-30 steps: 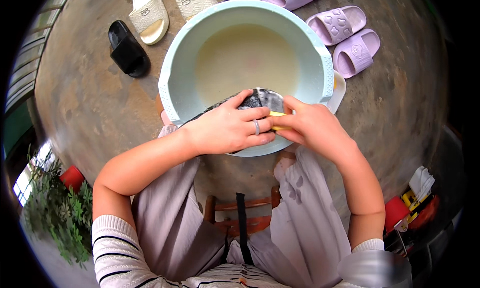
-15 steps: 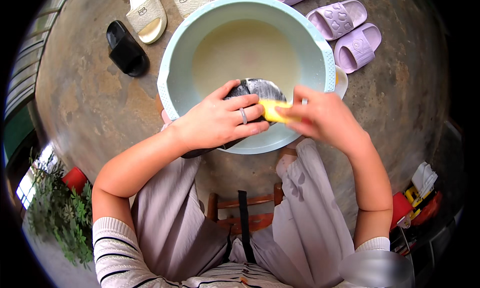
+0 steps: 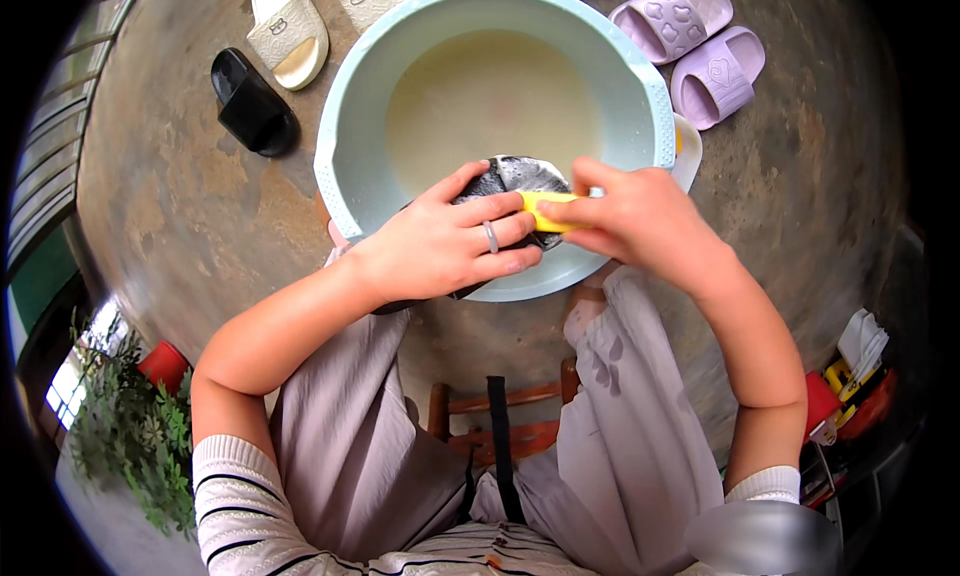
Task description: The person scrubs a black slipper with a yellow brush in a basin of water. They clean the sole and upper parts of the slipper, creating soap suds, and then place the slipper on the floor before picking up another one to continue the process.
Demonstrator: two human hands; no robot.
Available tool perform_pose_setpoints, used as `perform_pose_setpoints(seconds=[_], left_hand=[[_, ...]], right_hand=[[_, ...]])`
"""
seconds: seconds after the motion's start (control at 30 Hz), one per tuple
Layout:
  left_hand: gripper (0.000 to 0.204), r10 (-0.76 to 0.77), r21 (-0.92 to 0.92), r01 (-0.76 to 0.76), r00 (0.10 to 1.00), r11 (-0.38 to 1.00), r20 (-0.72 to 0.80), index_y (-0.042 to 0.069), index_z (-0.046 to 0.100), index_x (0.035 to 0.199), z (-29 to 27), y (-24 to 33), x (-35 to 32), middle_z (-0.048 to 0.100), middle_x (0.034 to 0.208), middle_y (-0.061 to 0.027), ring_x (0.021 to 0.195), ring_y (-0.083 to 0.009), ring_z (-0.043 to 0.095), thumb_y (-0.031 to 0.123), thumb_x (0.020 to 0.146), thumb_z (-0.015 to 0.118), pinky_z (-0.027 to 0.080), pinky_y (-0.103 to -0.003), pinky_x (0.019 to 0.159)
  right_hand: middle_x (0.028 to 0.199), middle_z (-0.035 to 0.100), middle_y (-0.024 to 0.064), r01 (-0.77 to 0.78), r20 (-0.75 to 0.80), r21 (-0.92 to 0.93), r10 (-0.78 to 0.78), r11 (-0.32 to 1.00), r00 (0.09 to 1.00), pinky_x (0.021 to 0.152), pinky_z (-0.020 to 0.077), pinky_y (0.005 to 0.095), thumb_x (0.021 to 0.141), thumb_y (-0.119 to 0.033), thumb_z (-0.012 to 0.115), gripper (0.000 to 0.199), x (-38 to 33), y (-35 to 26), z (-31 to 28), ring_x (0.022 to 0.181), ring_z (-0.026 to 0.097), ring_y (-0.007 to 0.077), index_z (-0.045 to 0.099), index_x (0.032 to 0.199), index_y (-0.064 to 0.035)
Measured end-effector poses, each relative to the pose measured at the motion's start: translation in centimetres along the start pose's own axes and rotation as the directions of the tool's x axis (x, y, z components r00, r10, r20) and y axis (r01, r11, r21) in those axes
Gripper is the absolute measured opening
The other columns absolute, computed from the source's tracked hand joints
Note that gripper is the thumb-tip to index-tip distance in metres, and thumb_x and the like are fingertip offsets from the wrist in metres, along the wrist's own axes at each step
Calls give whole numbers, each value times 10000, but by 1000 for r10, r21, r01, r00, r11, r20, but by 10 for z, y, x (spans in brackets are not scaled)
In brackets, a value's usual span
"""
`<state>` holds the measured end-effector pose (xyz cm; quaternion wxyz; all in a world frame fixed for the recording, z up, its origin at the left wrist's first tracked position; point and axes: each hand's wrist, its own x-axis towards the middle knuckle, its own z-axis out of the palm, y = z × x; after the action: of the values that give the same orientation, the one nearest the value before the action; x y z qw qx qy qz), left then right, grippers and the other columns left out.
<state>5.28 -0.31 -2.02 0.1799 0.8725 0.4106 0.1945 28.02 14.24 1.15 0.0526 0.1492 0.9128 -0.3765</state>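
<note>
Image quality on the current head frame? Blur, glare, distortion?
Head view: left hand and right hand fairly crisp; head view: grey patch at lower right smeared beyond recognition; head view: glare blows out the bright patch beside the plant; head view: fisheye bends the railing at left, corners black.

A long, black slipper-like piece [image 3: 522,176], its rounded far end streaked with white foam, slanted over the near side of the pale blue basin [image 3: 352,126], largely covered by the left hand [image 3: 440,241] holding it. A small, bright yellow block [image 3: 545,213], pinched in the right hand [image 3: 640,216], lay against that foamy end.
</note>
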Motion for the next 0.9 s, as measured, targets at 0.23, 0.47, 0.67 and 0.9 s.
perform_pose_setpoints(seconds=[0.23, 0.47, 0.67, 0.9], left_hand=[[299, -40, 47, 41, 999, 998, -17, 233, 683, 1150, -10, -8, -3, 656, 1146, -19, 1140, -210, 636, 138, 873, 620, 425, -545, 1131], [269, 21, -23, -24, 996, 999, -89, 225, 691, 1103, -3, 0, 11, 662, 1168, -31, 1117, -231, 645, 133, 851, 670, 484, -482, 1096], [271, 36, -10, -37, 993, 999, -111, 201, 687, 1112, -8, -2, 7, 667, 1170, -39, 1113, -241, 643, 131, 850, 670, 506, -452, 1071], [278, 57, -73, -65, 993, 995, -102, 191, 685, 1120, -4, 0, 3, 671, 1186, -56, 1107, -254, 649, 123, 852, 657, 518, -449, 1065]], right_hand=[[892, 603, 72, -72, 66, 9, 72, 997, 995, 657, 515, 424, 823, -123, 778, 296, -3, 1, -24, 752, 657, 282, 770, 1115, -166], [871, 601, 78, -5, -28, 64, 7, 998, 1000, 661, 509, 412, 773, -97, 792, 294, 14, 1, -11, 765, 655, 277, 786, 1063, -144], [886, 605, 55, 35, 106, 74, -43, 997, 993, 662, 523, 415, 737, -77, 796, 316, 8, 3, -31, 768, 657, 275, 788, 1044, -147], [902, 616, 97, -49, -21, 15, 50, 999, 999, 669, 533, 423, 783, -75, 796, 292, 17, 7, -25, 780, 673, 294, 787, 1067, -143]])
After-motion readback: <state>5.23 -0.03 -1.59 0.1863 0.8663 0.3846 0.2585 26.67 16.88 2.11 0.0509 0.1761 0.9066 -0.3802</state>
